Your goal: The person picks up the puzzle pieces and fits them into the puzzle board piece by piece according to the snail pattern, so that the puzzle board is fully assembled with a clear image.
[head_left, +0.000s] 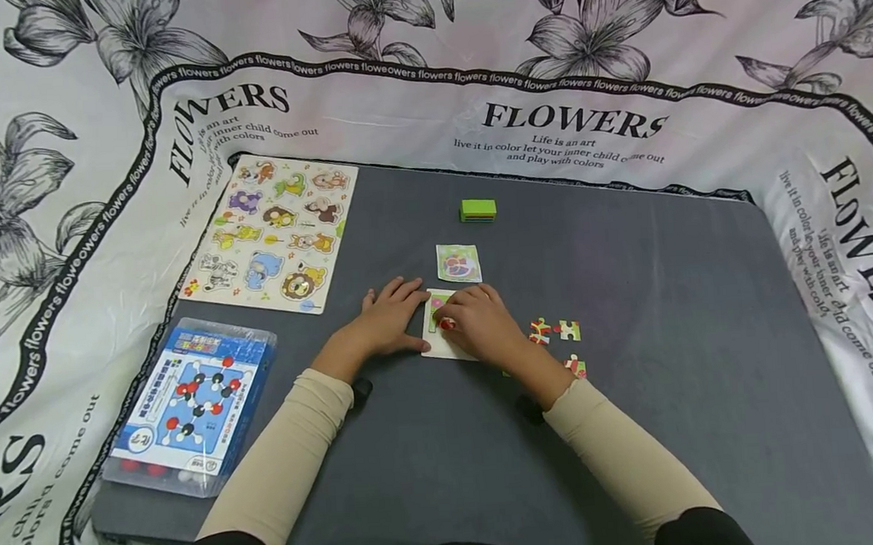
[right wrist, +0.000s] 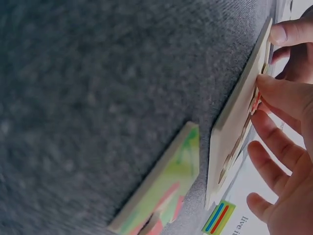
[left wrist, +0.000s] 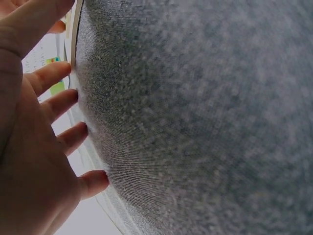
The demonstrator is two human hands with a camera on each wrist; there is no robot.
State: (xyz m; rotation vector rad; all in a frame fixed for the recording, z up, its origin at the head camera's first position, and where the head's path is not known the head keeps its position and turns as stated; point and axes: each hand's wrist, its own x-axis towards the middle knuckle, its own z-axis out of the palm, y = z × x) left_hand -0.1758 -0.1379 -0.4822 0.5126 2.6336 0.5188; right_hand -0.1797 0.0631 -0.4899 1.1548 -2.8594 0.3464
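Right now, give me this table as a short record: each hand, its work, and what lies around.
Left hand: touches the left edge of the small puzzle board
Right hand: pinches a red puzzle piece at the board
Loose pieces: on the grey table, right of the right hand
Picture card: flat, just beyond the board
Green stack: beyond the card
Animal board: far left
Plastic case: near left, molecule picture on its cover
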